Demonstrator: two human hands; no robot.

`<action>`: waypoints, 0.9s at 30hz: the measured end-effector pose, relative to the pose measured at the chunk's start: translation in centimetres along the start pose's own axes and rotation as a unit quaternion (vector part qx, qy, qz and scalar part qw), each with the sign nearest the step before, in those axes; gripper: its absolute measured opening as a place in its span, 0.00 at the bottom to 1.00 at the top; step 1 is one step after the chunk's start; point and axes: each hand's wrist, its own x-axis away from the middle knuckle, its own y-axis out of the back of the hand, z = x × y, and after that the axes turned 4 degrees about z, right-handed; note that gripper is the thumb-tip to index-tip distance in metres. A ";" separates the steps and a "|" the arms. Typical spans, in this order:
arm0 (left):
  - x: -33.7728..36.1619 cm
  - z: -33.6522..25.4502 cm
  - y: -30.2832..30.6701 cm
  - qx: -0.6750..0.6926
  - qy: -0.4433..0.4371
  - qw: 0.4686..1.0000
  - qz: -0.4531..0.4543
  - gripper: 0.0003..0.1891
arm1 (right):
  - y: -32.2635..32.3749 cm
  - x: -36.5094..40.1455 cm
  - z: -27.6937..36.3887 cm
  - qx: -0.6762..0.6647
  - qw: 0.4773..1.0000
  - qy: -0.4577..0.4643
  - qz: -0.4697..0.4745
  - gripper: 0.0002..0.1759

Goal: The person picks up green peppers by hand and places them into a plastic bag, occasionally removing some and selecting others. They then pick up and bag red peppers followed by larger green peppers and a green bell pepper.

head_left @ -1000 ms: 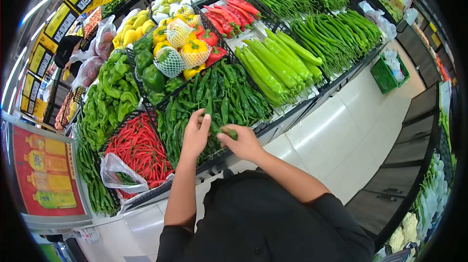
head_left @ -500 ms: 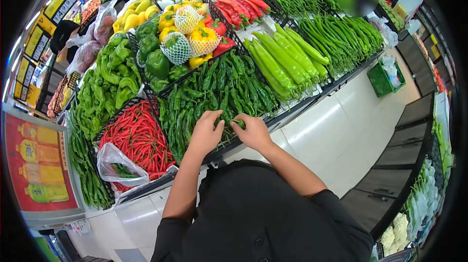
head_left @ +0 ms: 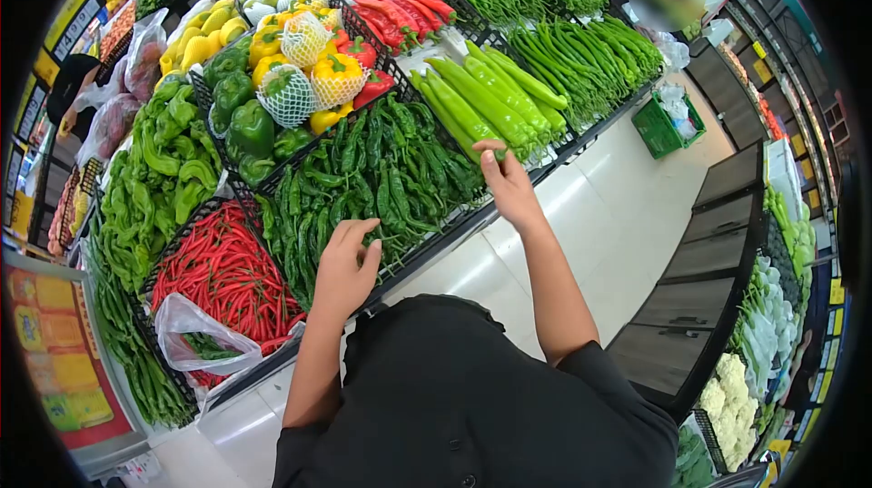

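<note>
A bed of wrinkled dark green peppers (head_left: 381,175) fills the crate in front of me. My left hand (head_left: 348,263) is over its near edge, thumb and fingers apart, with nothing visible in the grasp. At the crate's right end, my right hand (head_left: 513,187) pinches a small green pepper (head_left: 500,155), mostly hidden by the fingers. Just beyond that hand lie long light green peppers (head_left: 490,98). Thin red chilies (head_left: 232,261) are heaped left of my left hand, with an open clear plastic bag (head_left: 204,343) holding some green peppers on top of them.
Green bell peppers (head_left: 252,129) and net-wrapped yellow peppers (head_left: 334,79) sit farther back. Slim green chilies (head_left: 586,57) are at the back right. A green basket (head_left: 668,125) stands on the floor beyond the stand's right end. Cauliflower (head_left: 729,406) is at the lower right.
My hands have separated. The right hand has moved right and away from me with the green pepper; the left has shifted left and nearer my body. The view has shifted slightly.
</note>
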 end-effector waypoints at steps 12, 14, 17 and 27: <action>2.8 0.6 1.3 0.028 0.026 0.999 0.003 0.16 | -0.7 -4.8 -5.1 -0.098 0.992 -0.075 -0.004 0.15; 3.0 0.8 1.1 0.032 0.029 0.999 0.003 0.16 | -1.4 -5.4 -6.2 -0.103 0.992 -0.076 -0.018 0.17; 3.4 1.2 0.8 0.035 0.031 0.999 0.004 0.16 | -1.5 -5.2 -5.5 0.079 0.992 -0.094 -0.027 0.17; 3.3 0.8 0.4 0.035 0.041 0.998 0.028 0.17 | -2.0 -4.1 -5.8 0.313 0.944 0.063 -0.078 0.18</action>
